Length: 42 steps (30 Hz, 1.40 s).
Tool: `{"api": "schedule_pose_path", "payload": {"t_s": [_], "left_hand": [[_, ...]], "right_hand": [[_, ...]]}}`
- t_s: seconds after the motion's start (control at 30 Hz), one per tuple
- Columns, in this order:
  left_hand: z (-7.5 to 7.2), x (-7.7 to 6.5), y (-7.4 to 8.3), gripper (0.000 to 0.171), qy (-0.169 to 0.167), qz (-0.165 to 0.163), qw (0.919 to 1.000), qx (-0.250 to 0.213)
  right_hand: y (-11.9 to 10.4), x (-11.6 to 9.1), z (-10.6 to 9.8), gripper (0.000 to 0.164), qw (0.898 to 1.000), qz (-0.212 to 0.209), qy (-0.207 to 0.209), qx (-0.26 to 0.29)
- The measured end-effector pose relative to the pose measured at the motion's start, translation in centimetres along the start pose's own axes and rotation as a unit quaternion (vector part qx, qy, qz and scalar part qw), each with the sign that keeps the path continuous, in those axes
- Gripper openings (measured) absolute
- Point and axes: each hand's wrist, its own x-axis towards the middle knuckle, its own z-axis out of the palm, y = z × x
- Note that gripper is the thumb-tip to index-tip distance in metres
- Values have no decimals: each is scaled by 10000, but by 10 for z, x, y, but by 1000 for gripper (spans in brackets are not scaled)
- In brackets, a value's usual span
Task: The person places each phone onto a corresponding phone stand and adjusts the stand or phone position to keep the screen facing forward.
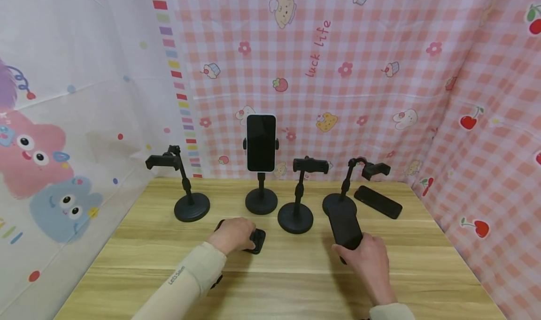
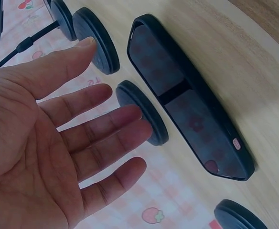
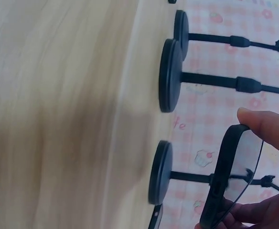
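Observation:
My left hand [image 1: 234, 235] hovers over a black-cased phone [image 1: 258, 241] that lies screen up on the wooden table. In the left wrist view its fingers [image 2: 103, 155] are spread and relaxed beside that phone [image 2: 170, 88], apart from it, with nothing in the palm. On the right side, my right hand [image 1: 368, 259] grips another black-cased phone [image 1: 346, 228] by its edges, thumb on one side and fingers on the other. The right wrist view shows this phone [image 3: 223, 167] lifted above the table, in front of the rightmost phone stand [image 1: 339, 201].
A white-framed phone [image 1: 261, 144] stands upright in the clamp of a stand [image 1: 261, 201]. Two other black stands rise at the left [image 1: 192, 207] and right of centre [image 1: 296, 218], their clamps holding nothing. Another black phone [image 1: 378, 201] lies at the back right. Patterned cloth [image 1: 338, 95] hangs behind.

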Motion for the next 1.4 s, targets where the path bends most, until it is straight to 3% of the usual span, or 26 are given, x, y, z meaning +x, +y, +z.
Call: {"api": "schedule_pose_path", "payload": {"t_s": [0.6, 1.0, 1.4], "left_hand": [[-2, 1, -1, 26, 413, 282, 9987, -59], [-10, 4, 2, 38, 578, 435, 9973, -120], [-20, 7, 8, 44, 1324, 806, 9879, -29]], "right_hand": [[-32, -4, -9, 90, 9954, -59, 810, 501], [-47, -4, -13, 95, 9882, 40, 1235, 902], [-63, -2, -23, 96, 9818, -137, 1504, 1151]]}}
